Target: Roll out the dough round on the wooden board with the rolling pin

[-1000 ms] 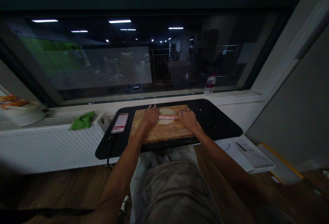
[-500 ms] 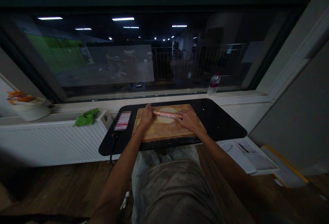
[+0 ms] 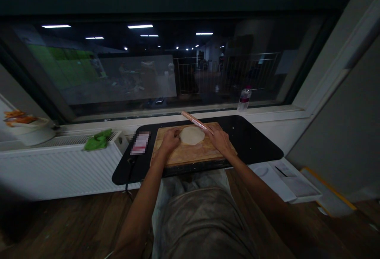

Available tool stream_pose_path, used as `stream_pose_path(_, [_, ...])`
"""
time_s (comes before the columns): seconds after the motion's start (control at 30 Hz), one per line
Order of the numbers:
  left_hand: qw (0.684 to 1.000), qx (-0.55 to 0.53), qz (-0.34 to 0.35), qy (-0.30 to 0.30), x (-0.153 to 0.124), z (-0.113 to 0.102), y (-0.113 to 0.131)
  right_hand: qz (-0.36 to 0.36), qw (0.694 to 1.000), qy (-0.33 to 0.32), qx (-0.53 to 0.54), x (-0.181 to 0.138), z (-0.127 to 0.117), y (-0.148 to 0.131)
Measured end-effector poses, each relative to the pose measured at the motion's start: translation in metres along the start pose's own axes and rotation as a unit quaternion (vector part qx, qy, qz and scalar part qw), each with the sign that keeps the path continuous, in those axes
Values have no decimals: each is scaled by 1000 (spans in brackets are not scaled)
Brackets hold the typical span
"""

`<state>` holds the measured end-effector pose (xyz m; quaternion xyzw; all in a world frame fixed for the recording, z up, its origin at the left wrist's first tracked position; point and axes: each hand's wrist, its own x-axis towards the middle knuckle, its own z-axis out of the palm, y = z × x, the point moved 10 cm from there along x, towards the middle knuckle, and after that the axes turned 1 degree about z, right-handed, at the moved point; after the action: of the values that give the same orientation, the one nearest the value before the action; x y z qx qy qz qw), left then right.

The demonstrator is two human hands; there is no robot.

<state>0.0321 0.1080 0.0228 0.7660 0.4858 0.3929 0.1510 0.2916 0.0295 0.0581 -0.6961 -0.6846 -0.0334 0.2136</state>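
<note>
A flat, round sheet of dough (image 3: pixel 192 136) lies on the wooden cutting board (image 3: pixel 184 156). My left hand (image 3: pixel 171 140) is at the dough's left edge, fingers curled together and closed on its rim; the fingertips are small and partly hidden. Wrapped around one end of a wooden rolling pin (image 3: pixel 194 121) is my right hand (image 3: pixel 218 139), at the right side of the board. The pin slants up and to the left, its free end beyond the board's far edge.
The board rests on a black table (image 3: pixel 252 140). A phone-like item (image 3: pixel 140 143), blurred out, lies left of the board. A green cloth (image 3: pixel 97 140) is on the radiator (image 3: pixel 59 172). A water bottle (image 3: pixel 244 99) stands on the windowsill. White boxes (image 3: pixel 285 179) sit lower right.
My left hand has let go of the rolling pin and moved down to the dough's left edge. The pin, in my right hand, has swung its left end up and away, uncovering the dough.
</note>
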Motion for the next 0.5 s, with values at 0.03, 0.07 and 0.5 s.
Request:
stream_pose_path(0.03, [1000,4,-9,10,0,-2,-2,-3,1000,-2,10,0,1,0])
stream_pose_path(0.07, [1000,7,-18,17,0,-3,-3,-4,1000,0,18,0,1,1])
stream_pose_path(0.5, [997,21,-60,44,-6,-10,-4,6,999,27,33,0,0,3])
